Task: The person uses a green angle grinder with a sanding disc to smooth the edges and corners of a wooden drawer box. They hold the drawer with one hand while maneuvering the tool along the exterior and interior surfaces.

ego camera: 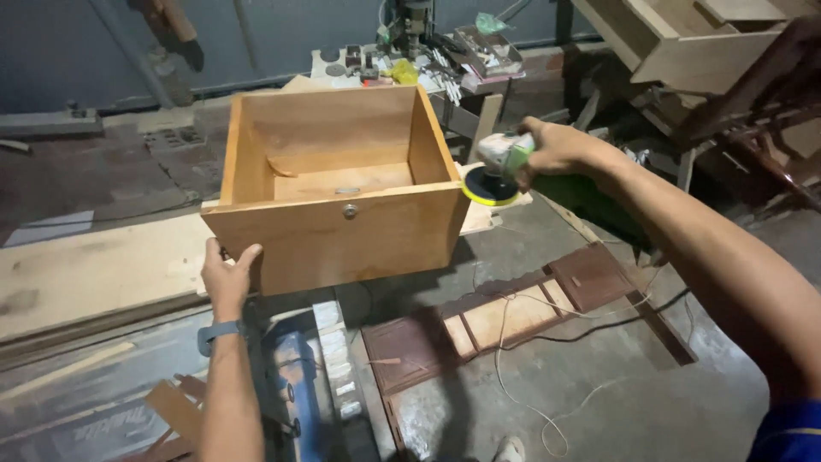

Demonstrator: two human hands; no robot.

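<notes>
Wooden drawer box [338, 192]: sits on the edge of a workbench [85, 265], open side up, its long side running left to right. The front with the small metal lock [349, 210] faces the person.
Left hand [227, 278]: grips the box's lower left front corner, fingers wrapped tight.
Right hand [552, 150]: closed around a green and white sander [505, 167]. Its round yellow-edged disc [489, 188] touches the box's right side, near the top corner.
Signs and packs: a yellow bag [404, 73] lies on the far messy table [410, 64].
Room to move: open grey floor [616, 385] to the right, with flat brown panels [505, 312] and a loose white cord [530, 411].
</notes>
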